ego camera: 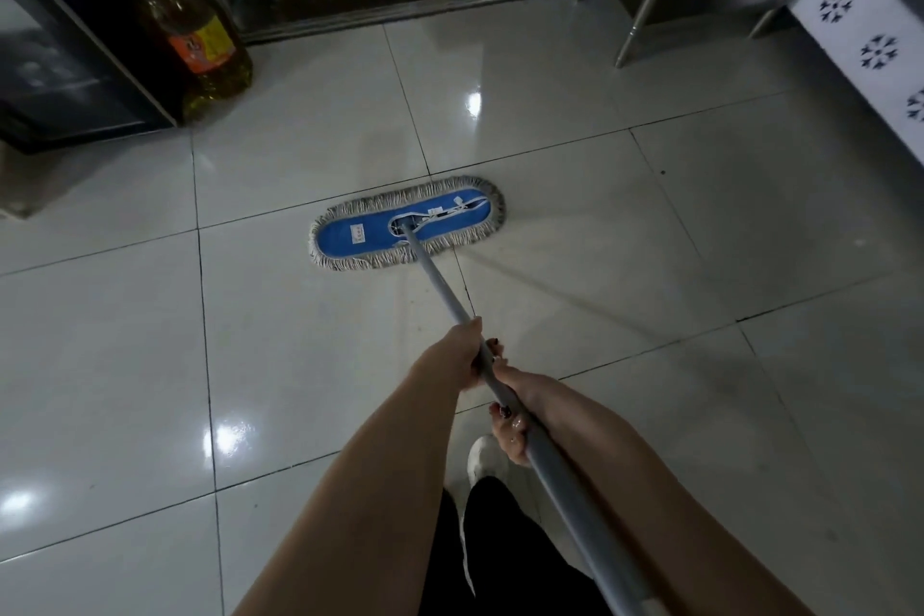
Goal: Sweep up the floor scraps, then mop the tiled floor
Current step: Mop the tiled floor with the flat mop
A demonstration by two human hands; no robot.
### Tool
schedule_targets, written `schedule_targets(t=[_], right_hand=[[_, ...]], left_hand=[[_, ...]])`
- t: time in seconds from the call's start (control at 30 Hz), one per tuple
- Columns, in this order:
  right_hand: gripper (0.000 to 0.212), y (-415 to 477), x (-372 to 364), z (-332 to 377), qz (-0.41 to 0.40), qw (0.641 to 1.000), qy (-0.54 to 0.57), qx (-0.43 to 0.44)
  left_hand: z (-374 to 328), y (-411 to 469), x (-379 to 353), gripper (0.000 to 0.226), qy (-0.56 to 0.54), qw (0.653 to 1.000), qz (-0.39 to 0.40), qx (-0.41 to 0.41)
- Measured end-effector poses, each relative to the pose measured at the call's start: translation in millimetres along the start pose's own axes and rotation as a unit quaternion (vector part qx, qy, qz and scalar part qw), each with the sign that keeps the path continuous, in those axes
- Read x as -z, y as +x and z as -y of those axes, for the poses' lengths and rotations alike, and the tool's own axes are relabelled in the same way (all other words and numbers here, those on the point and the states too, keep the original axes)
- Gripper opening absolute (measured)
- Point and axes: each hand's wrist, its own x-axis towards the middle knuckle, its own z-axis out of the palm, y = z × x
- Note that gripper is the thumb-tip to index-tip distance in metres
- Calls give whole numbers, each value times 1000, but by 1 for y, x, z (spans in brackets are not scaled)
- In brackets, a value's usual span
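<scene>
Your mop handle (449,285) runs off the bottom edge, and the fingers of your left hand (457,355) mostly hide behind it. That hand and your right hand (517,415) both curl round the shaft, left just above right. The blue mop head (360,235) lies flat on the tiled floor (650,225) with open tile either side, an oil bottle (200,40) far left and steel table legs (645,10) far right.

My flat mop (407,223) lies ahead of my left hand (457,355) and right hand (515,410). Its blue pad with a pale fringe sits flat on the glossy tiled floor (625,225), across a grout line. The grey handle (440,285) slants back into both hands.
</scene>
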Motion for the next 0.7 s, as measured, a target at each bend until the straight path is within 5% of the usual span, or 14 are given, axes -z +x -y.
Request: schedule_targets(t=[0.7], right_hand=[[59,-16,-18,-239,-34,997,69,17]], left_hand=[[196,-81,73,30,61,996,47,40]])
